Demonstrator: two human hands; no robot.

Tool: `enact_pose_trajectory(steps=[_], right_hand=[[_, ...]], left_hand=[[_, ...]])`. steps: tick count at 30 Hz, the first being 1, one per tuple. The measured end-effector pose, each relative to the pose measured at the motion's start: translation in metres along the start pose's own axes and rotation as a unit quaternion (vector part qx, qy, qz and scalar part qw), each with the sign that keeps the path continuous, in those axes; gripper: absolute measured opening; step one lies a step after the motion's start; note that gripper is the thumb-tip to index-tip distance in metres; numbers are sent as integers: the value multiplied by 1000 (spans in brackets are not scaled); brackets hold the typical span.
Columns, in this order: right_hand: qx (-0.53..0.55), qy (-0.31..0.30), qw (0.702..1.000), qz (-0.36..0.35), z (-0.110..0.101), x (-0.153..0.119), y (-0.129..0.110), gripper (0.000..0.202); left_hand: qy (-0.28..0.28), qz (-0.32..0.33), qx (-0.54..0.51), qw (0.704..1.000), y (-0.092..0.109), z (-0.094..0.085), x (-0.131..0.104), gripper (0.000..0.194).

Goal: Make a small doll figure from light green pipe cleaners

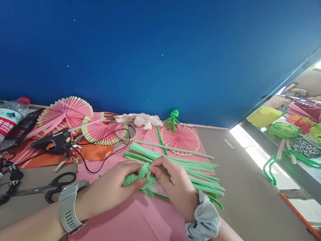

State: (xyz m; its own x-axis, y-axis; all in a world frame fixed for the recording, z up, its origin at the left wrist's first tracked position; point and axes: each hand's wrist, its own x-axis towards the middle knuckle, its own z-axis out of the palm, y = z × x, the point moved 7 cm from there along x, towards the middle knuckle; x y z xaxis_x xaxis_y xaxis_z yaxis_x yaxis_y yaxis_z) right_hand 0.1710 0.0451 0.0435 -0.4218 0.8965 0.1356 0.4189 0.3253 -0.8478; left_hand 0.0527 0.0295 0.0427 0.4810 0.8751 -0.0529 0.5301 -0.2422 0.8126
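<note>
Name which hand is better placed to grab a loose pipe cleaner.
Likely the right hand: the pipe cleaners spread past it, and it seems only to pinch the twisted piece, which the left hand holds.

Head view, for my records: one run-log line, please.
left hand: holding green coiled piece | right hand: pinching same piece | loose green stems: lying nearby

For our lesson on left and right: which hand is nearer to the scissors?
Left. The left hand is to the right of the scissors; the right hand is farther to the right, past the left one.
</note>
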Motion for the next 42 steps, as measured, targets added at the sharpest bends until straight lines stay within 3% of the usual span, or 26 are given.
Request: enact_pose_trajectory(steps=[2, 5, 8, 12, 15, 17, 22, 30, 37, 42], right_hand=[[94, 0, 995, 37, 2, 2, 7, 17], [253, -26, 963, 84, 12, 4, 16, 22], [304, -37, 946, 103, 20, 2, 21, 21], [99, 5, 994, 37, 14, 1, 15, 13], [-65, -3, 998, -3, 10, 0, 6, 5], [-123, -30, 992, -11, 10, 0, 1, 8], [-196, -71, 974, -93, 7, 1, -11, 13], [-249, -51, 938, -235, -6, 0, -25, 17], [-399, -23, 846, -354, 11, -18, -35, 18], [-383, -39, 869, -312, 14, -13, -25, 19]], left_hand=[[-4, 10, -41, 999, 3, 0, -1, 20], [-20, 29, -106, 994, 7, -1, -2, 24], [-11, 25, -123, 992, 5, -3, -1, 26], [89, 12, -61, 994, -6, -12, -1, 18], [169, 17, 32, 985, -10, -20, -4, 13], [192, 17, 85, 978, -12, -23, -5, 13], [182, 32, 159, 970, -10, -24, -3, 17], [120, 40, 157, 979, -1, -20, 1, 11], [53, -28, 103, 993, -16, -14, 3, 24], [26, -42, 35, 998, -21, -9, 3, 25]])
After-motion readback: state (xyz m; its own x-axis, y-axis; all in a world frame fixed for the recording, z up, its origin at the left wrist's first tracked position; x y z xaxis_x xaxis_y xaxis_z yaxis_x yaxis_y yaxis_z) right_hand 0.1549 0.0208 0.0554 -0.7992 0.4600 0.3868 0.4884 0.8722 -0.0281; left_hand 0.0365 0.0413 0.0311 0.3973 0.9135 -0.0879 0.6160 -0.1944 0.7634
